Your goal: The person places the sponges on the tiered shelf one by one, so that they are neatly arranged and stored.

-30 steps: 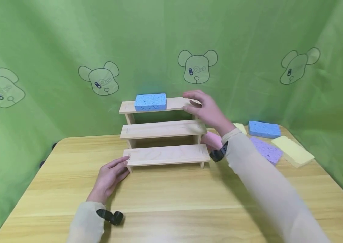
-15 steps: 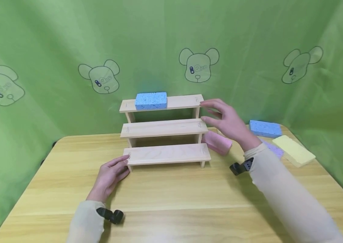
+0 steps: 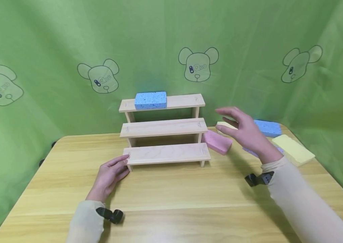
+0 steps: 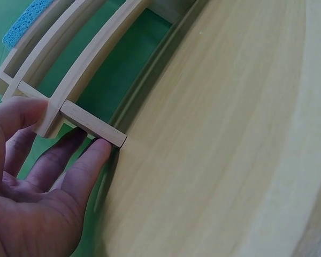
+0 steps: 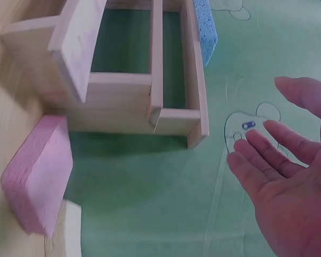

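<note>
A three-tier wooden display shelf [image 3: 163, 128] stands on the table, and a speckled blue sponge [image 3: 150, 100] lies on its top tier, left of the middle. At the bottom tier's left end, my left hand [image 3: 109, 177] holds the shelf, its digits on the board's end and against the short leg, as the left wrist view shows. My right hand [image 3: 248, 135] is in the air to the right of the shelf, fingers spread and loosely bent, holding nothing. Below and left of it, a pink sponge [image 3: 218, 141] lies beside the shelf's right side.
More sponges lie on the right of the table [image 3: 159, 212]: a second blue one [image 3: 268, 128], a yellow one [image 3: 292, 150], a purple one [image 3: 250, 152] partly hidden by my right hand, and a pale yellow one [image 3: 223, 125] at the back. A green curtain [image 3: 153, 37] hangs behind.
My right hand has moved right and somewhat down, away from the top tier, exposing its right end and the pink sponge. The left hand stays at the bottom tier's left end.
</note>
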`<act>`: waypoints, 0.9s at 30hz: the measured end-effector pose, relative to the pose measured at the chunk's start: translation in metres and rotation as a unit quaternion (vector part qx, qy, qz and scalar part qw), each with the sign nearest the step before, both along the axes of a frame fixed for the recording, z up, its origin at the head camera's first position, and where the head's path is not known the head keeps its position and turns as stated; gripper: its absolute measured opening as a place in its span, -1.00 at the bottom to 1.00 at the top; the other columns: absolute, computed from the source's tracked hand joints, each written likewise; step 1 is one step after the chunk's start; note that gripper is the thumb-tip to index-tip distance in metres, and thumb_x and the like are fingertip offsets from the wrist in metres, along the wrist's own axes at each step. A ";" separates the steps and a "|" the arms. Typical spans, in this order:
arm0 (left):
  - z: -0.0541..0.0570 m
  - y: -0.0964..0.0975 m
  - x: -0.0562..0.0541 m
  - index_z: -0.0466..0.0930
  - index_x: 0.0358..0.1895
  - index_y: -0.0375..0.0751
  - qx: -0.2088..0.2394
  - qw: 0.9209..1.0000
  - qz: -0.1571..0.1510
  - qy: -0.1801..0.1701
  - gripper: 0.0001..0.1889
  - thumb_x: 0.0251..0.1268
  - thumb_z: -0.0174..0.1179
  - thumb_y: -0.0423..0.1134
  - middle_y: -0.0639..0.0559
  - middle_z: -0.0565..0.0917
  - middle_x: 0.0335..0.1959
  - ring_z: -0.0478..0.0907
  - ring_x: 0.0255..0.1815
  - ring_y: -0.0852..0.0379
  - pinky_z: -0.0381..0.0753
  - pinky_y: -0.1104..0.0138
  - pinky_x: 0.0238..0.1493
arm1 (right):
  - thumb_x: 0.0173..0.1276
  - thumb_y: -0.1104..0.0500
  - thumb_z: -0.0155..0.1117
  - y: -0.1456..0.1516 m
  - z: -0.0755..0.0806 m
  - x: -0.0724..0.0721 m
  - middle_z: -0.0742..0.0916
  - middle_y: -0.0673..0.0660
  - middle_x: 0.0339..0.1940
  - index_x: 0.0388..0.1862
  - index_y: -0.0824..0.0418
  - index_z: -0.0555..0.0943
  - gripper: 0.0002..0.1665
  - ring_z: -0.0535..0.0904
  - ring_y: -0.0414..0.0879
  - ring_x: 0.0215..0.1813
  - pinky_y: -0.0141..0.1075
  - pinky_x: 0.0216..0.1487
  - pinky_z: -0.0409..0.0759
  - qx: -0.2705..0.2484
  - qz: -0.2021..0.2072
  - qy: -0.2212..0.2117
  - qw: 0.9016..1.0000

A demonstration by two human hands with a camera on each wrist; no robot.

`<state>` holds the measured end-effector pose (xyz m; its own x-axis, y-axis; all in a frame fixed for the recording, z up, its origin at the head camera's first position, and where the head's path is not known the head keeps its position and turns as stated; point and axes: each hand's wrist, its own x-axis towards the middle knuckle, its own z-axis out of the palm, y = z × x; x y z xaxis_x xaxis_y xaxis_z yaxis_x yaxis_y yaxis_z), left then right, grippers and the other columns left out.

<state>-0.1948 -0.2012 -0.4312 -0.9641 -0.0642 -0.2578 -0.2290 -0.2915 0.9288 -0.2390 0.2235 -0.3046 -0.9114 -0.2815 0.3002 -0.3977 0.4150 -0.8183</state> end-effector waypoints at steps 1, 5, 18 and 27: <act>0.000 0.000 0.000 0.48 0.25 -0.43 0.000 1.000 -0.001 0.001 -0.58 0.35 0.21 -0.44 -0.20 0.39 0.35 0.51 0.20 -0.09 0.59 0.21 0.14 | 0.35 0.20 0.36 0.002 -0.001 0.001 0.47 0.12 0.31 0.37 0.23 0.41 -0.37 0.37 0.14 0.37 -0.12 0.40 0.34 0.002 -0.004 0.000 1.000; 0.000 0.000 0.001 0.47 0.26 -0.42 0.002 1.000 -0.003 0.002 -0.58 0.35 0.20 -0.44 -0.19 0.38 0.37 0.51 0.20 -0.09 0.59 0.21 0.14 | 0.37 0.18 0.35 0.012 -0.004 0.007 0.46 0.16 0.32 0.39 0.26 0.38 -0.35 0.36 0.15 0.38 -0.16 0.39 0.34 0.012 -0.017 -0.001 1.000; 0.001 -0.003 0.001 0.53 0.22 -0.36 0.010 1.000 -0.004 -0.001 -0.61 0.34 0.23 -0.42 -0.16 0.39 0.36 0.53 0.17 -0.05 0.59 0.22 0.15 | 0.35 0.20 0.37 0.036 -0.032 0.012 0.44 0.29 0.34 0.39 0.37 0.34 -0.30 0.31 0.23 0.38 0.00 0.39 0.32 0.052 -0.042 0.010 0.998; 0.000 -0.001 0.001 0.51 0.24 -0.36 0.009 1.000 -0.008 -0.003 -0.59 0.34 0.22 -0.43 -0.14 0.39 0.36 0.52 0.19 -0.06 0.60 0.23 0.13 | 0.36 0.11 0.37 0.044 -0.049 0.016 0.38 0.43 0.35 0.41 0.46 0.27 -0.20 0.25 0.41 0.37 0.19 0.37 0.26 0.084 -0.064 -0.004 0.994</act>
<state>-0.1934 -0.2024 -0.4311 -0.9632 -0.0442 -0.2651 -0.2398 -0.3043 0.9219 -0.2229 0.2677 -0.3538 -0.9452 -0.2085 0.2513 -0.3265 0.5921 -0.7367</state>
